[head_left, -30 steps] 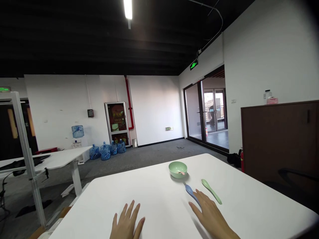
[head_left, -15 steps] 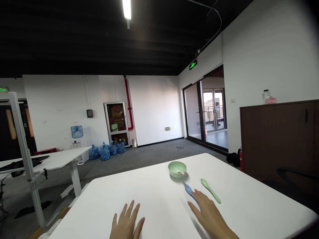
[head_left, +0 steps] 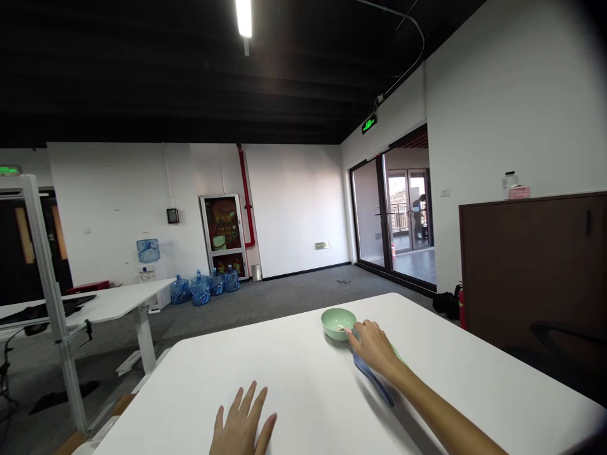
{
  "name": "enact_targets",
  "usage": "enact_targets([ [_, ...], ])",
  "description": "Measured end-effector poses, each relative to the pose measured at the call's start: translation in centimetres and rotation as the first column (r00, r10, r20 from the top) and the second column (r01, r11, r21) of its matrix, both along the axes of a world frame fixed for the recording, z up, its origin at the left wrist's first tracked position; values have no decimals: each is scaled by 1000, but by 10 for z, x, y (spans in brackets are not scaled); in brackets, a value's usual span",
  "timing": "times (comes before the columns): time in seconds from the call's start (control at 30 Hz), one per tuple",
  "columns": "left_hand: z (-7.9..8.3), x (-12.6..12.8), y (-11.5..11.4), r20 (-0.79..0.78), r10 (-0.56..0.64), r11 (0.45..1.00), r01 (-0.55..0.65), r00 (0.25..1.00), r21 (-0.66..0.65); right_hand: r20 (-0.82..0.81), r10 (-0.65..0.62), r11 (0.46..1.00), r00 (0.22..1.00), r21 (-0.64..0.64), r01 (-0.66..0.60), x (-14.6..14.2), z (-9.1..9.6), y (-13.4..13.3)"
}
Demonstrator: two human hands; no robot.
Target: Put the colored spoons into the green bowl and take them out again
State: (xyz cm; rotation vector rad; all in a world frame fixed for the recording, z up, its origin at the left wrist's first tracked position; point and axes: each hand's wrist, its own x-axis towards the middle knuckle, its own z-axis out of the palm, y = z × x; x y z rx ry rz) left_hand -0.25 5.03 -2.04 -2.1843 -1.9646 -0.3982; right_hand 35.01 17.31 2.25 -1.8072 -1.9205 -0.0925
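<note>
Now the right hand [head_left: 373, 347] has reached the green bowl [head_left: 333, 323].

Open-plan office with white walls [head_left: 294, 202], a black ceiling [head_left: 190, 76] and grey carpet [head_left: 294, 292].

A fluorescent tube [head_left: 243, 18] lights the room from overhead, and a green exit sign [head_left: 369, 124] sits above glass doors [head_left: 370, 208] that look through to a brighter space with a railing. At the far wall, a red pipe [head_left: 245, 196] runs down beside a glass-fronted display cabinet [head_left: 224, 235], with blue water jugs [head_left: 200, 289] on the floor near a water dispenser [head_left: 148, 251]. A white desk [head_left: 85, 304] and a metal frame post [head_left: 46, 265] stand at left; a dark brown cabinet [head_left: 531, 284] fills the right, a red fire extinguisher [head_left: 461, 308] just beside it.
</note>
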Motion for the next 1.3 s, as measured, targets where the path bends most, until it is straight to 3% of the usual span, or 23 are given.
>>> enact_targets([
  [0.2, -4, -5, 3, 16, 16, 1000, -16, 1000, -10, 46, -62, 985, 997, -156, 69, -14, 17, 62],
  [0.43, -10, -12, 6, 42, 6, 1000, -5, 999, -27, 9, -132, 945, 991, -300, 129, -23, 9, 108],
  [0.63, -10, -16, 6, 47, 25, 998, -22, 999, -55, -9, -163, 919, 987, -365, 149, -20, -1, 125],
  [0.8, -11, -17, 6, 72, 19, 999, -16, 997, -32, -16, -144, 933, 989, -334, 131, -22, -2, 118],
  [0.97, -14, -17, 6, 74, 16, 1000, -15, 997, -15, -25, -118, 959, 993, -263, 107, -19, 9, 95],
  [1.17, -10, -9, 1, 35, 14, 1000, -13, 999, -20, -25, -59, 984, 998, -168, 53, 4, 18, 40],
  [1.3, -1, 0, -4, 16, 6, 1000, -5, 1000, -21, -66, -38, 992, 997, -125, 30, 24, 6, 0],
])
